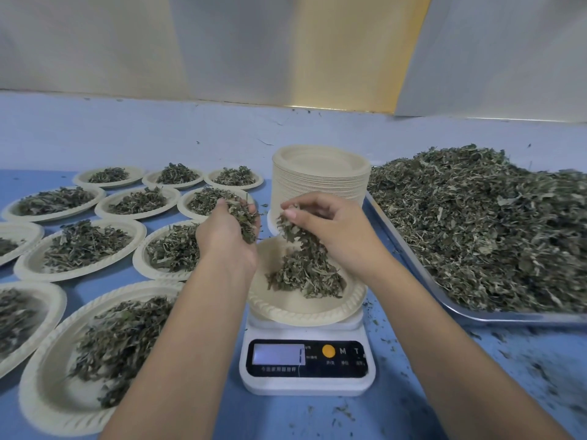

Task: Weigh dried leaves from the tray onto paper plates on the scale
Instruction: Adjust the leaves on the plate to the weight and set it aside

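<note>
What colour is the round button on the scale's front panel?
Orange-yellow. The button sits on the black panel of the scale, head view.

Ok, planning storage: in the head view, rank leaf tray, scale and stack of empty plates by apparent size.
1. Leaf tray.
2. Scale and stack of empty plates: unranked, the scale sits nearer the camera.

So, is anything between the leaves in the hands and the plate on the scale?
Nothing visible. The right hand holds dried leaves directly over the paper plate on the scale. The left hand holds more at the plate's left edge.
</note>
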The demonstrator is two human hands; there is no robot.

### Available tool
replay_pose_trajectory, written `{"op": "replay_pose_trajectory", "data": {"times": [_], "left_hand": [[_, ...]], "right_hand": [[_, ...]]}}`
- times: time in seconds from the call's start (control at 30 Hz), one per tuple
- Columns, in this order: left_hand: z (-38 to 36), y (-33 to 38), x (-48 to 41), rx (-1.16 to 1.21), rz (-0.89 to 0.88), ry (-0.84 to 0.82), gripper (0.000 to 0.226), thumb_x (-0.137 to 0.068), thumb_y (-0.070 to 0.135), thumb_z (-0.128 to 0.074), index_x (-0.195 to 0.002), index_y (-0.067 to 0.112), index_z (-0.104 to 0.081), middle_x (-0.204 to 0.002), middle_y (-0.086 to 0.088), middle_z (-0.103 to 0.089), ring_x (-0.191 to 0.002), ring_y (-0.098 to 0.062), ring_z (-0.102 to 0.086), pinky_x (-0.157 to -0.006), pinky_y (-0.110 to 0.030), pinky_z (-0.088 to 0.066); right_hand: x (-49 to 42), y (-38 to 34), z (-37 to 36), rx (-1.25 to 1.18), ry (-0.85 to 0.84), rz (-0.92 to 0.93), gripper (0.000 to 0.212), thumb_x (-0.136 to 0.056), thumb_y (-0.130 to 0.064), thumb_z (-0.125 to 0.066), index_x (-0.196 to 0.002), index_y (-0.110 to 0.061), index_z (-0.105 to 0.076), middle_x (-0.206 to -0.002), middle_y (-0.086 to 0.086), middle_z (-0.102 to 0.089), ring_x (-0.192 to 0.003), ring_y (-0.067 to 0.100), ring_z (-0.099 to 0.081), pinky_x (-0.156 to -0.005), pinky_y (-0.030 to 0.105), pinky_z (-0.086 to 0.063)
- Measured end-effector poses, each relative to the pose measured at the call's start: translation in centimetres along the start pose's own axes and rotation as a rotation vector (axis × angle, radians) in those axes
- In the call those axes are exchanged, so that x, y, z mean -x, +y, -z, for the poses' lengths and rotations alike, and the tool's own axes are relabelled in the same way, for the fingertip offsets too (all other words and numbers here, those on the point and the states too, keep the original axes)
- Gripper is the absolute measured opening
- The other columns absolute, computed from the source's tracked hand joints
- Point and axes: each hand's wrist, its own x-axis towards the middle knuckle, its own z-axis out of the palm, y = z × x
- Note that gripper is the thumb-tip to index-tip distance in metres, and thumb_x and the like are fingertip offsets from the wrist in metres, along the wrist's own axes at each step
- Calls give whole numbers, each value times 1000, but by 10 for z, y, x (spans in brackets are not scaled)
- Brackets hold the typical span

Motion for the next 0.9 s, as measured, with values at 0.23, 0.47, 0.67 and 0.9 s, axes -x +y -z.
{"op": "replay_pose_trajectory", "data": {"times": [0.23,0.47,0.67,0.9], "left_hand": [[1,-1,-3,11,34,2,25,-102,22,-40,-81,14,-53,-59,0,-59,-46,-10,-52,-43,-18,-45],[-1,-2,2,31,25,-3,28,-102,19,-38,-77,16,-51,-67,-2,-56,-50,-12,-50,-51,-22,-47],[0,-2,0,30,34,-19,26,-102,19,-38,-80,15,-51,-70,-3,-57,-51,-12,-50,-53,-22,-47],[1,-1,-3,30,52,-38,26,-102,22,-37,-84,12,-52,-69,-2,-57,-50,-10,-52,-51,-20,-48]], "right_hand": [[-3,-5,2,-202,154,28,13,-87,-14,-67,-89,-27,-70,-78,-16,-71,-72,-5,-62,-64,11,-49],[-3,-2,1,-194,170,17,13,-87,-13,-67,-89,-26,-70,-77,-16,-71,-69,-6,-60,-61,11,-47],[-1,-3,1,-189,167,12,11,-88,-13,-67,-90,-23,-70,-77,-17,-71,-68,-7,-59,-61,11,-47],[-2,-1,0,-161,175,7,10,-88,-13,-65,-90,-23,-69,-77,-19,-69,-69,-8,-58,-59,11,-45]]}}
